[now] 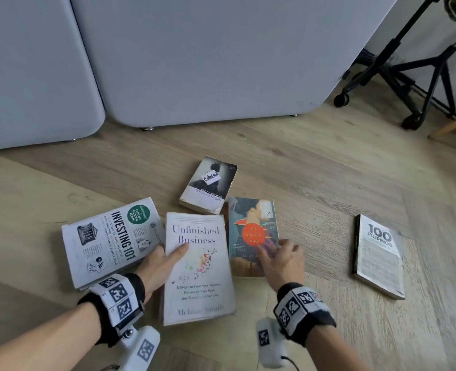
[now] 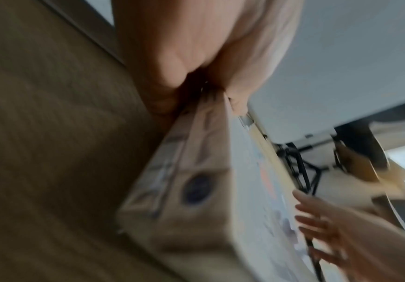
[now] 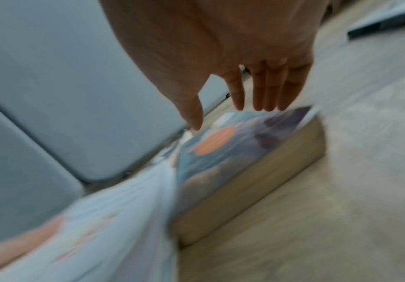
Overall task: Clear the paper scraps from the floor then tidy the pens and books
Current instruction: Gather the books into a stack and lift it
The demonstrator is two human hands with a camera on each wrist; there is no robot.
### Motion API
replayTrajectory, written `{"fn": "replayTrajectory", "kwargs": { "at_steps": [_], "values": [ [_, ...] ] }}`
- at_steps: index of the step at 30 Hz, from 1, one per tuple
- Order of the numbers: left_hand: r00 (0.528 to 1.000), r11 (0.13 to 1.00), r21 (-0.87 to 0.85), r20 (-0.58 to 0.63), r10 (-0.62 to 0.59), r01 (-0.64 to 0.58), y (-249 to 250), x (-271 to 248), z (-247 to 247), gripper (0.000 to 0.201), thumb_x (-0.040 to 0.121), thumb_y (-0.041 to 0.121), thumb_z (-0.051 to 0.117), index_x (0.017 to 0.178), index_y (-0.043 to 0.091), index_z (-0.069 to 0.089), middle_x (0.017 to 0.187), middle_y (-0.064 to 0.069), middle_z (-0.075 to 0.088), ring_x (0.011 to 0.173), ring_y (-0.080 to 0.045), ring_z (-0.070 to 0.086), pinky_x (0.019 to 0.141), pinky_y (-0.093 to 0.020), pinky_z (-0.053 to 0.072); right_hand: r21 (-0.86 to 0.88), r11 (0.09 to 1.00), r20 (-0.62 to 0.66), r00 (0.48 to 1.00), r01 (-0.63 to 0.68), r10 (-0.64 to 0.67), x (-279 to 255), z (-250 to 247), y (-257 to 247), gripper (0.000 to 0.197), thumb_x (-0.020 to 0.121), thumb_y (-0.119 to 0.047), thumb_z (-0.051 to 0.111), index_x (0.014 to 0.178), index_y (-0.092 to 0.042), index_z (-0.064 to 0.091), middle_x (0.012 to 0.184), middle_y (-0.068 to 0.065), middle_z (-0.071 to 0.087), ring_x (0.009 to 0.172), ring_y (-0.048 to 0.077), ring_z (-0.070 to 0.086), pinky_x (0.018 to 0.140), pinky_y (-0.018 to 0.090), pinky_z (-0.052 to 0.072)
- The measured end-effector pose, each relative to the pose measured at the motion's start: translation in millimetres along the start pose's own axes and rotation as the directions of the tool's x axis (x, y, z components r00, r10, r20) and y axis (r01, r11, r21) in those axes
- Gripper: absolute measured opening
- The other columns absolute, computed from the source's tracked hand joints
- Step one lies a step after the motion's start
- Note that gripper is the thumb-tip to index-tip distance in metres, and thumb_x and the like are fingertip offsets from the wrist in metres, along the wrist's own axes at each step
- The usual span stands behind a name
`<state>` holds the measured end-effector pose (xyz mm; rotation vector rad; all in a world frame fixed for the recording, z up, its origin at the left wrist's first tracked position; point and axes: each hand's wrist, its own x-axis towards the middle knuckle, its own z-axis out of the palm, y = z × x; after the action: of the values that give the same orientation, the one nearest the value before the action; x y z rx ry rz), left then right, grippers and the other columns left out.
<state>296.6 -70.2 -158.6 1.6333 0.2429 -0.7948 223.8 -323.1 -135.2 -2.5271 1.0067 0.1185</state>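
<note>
Pale wood-look floor (image 1: 315, 170) carries everything in the head view: five books lie on it in front of grey rounded panels (image 1: 194, 62), with a black wheeled stand (image 1: 398, 76) toward the far right corner. No paper scraps or pens show, so I judge the work is at the books. The left hand (image 1: 158, 263) pinches the left edge of Unfinished Business (image 1: 202, 266), thumb flat on its cover, other fingers hidden under it. Investing 101 (image 1: 109, 242) lies just beside, partly under that hand. The right hand (image 1: 283, 259) reaches, fingers loosely spread, over the lower part of The Teahouse Fire (image 1: 251, 231), holding nothing. Wuthering Heights (image 1: 208, 186) lies beyond those two; 100 Filipinos (image 1: 379, 255) sits well apart to the right.

From the left wrist (badly blurred) the left hand's fingers (image 2: 172, 66) clamp the corner of the white book (image 2: 252, 190), lifted off the floor (image 2: 52, 133) on that side.

From the right wrist the right hand's fingers (image 3: 264, 91) hang straight above the orange-disc cover (image 3: 233, 148); whether they touch it I cannot tell.

To do this well, I would slide the fingers under the Teahouse spine, lay one book squarely on the other, align edges, then gather the outliers (the far one last).
</note>
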Motion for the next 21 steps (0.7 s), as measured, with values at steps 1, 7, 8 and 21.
{"fn": "replayTrajectory", "kwargs": {
  "at_steps": [1,7,8,21],
  "values": [
    [1.0,0.999,0.052,0.005,0.0,-0.001,-4,4,-2,0.046,0.083,0.053,0.064,0.112,0.018,0.064,0.107,0.001,0.073,0.098,-0.019,0.069,0.093,-0.046,0.053,-0.107,0.992,0.026,0.997,-0.066,0.069,7,-4,7,0.077,0.076,-0.065,0.062,0.121,-0.004,0.047,0.118,0.015,0.051,0.11,0.029,0.05,0.095,0.037,0.041],
    [1.0,0.98,0.197,0.0,-0.001,0.001,-8,15,-3,0.058,0.076,0.064,0.06,0.108,0.016,0.066,0.103,0.002,0.073,0.092,-0.018,0.07,0.089,-0.043,0.055,0.241,0.901,0.38,0.889,-0.36,0.254,31,-7,23,0.06,0.066,-0.061,0.076,0.084,-0.004,0.067,0.075,0.008,0.063,0.061,0.016,0.055,0.055,0.024,0.042],
    [1.0,0.979,0.205,0.004,0.0,-0.001,-8,15,-3,0.063,0.072,0.067,0.059,0.108,0.016,0.067,0.103,0.003,0.073,0.092,-0.017,0.07,0.089,-0.042,0.055,0.298,0.873,0.408,0.878,-0.386,0.249,31,-11,22,0.053,0.068,-0.056,0.077,0.079,-0.005,0.066,0.075,0.009,0.064,0.063,0.018,0.056,0.058,0.025,0.044],
    [0.999,0.989,0.147,0.046,-0.008,0.001,-5,11,-3,0.021,0.089,0.049,0.059,0.096,0.03,0.067,0.111,0.001,0.072,0.099,-0.018,0.068,0.096,-0.044,0.051,0.691,0.719,0.101,0.995,-0.074,0.006,-1,-53,-6,0.051,0.066,-0.054,0.071,0.09,-0.01,0.062,0.095,0.013,0.071,0.092,0.032,0.068,0.084,0.055,0.054]
  ]
}}
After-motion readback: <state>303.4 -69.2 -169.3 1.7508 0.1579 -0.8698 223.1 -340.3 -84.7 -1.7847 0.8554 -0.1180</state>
